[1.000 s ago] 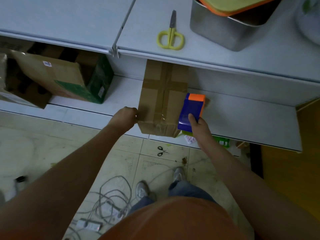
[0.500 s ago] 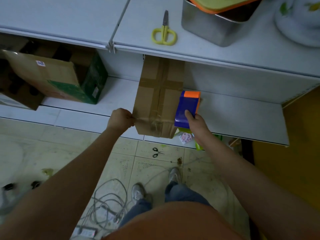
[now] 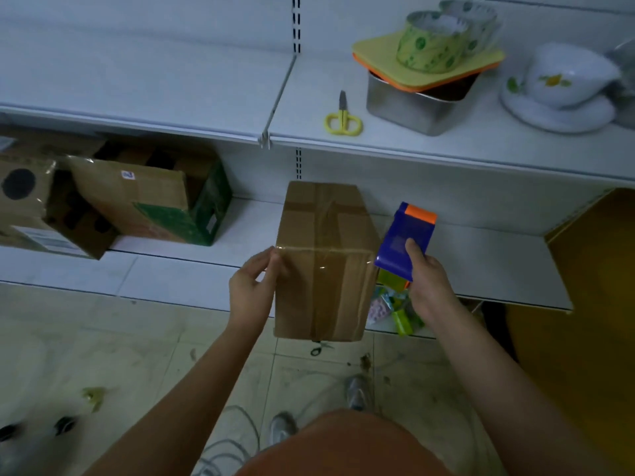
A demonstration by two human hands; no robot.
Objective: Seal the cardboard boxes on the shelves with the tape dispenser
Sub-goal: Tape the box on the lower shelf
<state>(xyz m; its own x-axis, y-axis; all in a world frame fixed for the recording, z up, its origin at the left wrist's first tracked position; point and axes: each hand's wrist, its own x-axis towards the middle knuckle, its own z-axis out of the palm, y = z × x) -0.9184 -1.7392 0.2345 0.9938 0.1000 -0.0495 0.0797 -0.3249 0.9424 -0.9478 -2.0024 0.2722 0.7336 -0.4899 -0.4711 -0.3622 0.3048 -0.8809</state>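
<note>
A brown cardboard box point(image 3: 326, 255) stands on the lower shelf point(image 3: 481, 266), jutting over its front edge, with tape running along its top and down its front. A clear strip of tape crosses its top front edge. My left hand point(image 3: 252, 286) pinches the left end of that strip at the box's left corner. My right hand point(image 3: 424, 274) holds the blue and orange tape dispenser point(image 3: 407, 238) just off the box's right side, a little apart from the cardboard.
An open brown and green box point(image 3: 154, 201) and another cardboard box point(image 3: 31, 207) sit further left on the lower shelf. The upper shelf point(image 3: 206, 91) carries yellow scissors point(image 3: 343, 115), a metal tin point(image 3: 412, 104) with boards and tape rolls point(image 3: 433, 42), and a white bowl point(image 3: 563, 87). Cables and small scissors lie on the floor.
The view has tilted up, showing more of the upper shelf. My right hand has drawn the dispenser away from the box's right side. My left hand has gone from a fist to a pinch on the tape.
</note>
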